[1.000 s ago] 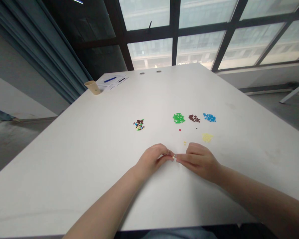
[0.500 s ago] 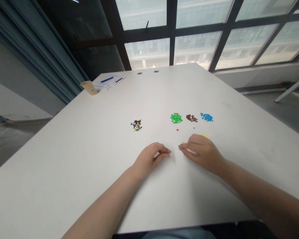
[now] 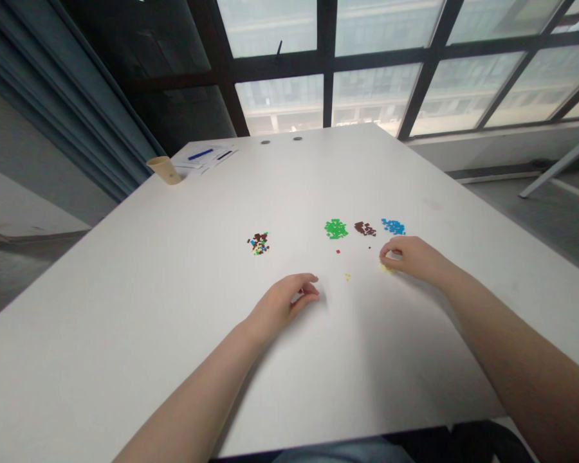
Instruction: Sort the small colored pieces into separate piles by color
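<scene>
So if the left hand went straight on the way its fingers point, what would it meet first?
Probably the few loose yellow pieces, though how high the left hand sits above the table is unclear.

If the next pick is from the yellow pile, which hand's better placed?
Right, likely: the right hand is at the yellow pile; the left hand is farther off, with loose yellow pieces between.

Left forearm (image 3: pixel 217 376), bare, slants up from bottom edge; left grip (image 3: pixel 284 301) points inward, thumb and fingers curved, tips apart. Right forearm (image 3: pixel 504 350), bare, angles in from lower right; right grip (image 3: pixel 412 258) farther forward, well apart from left, fingers bent, fingertips near thumb, contact unclear.
</scene>
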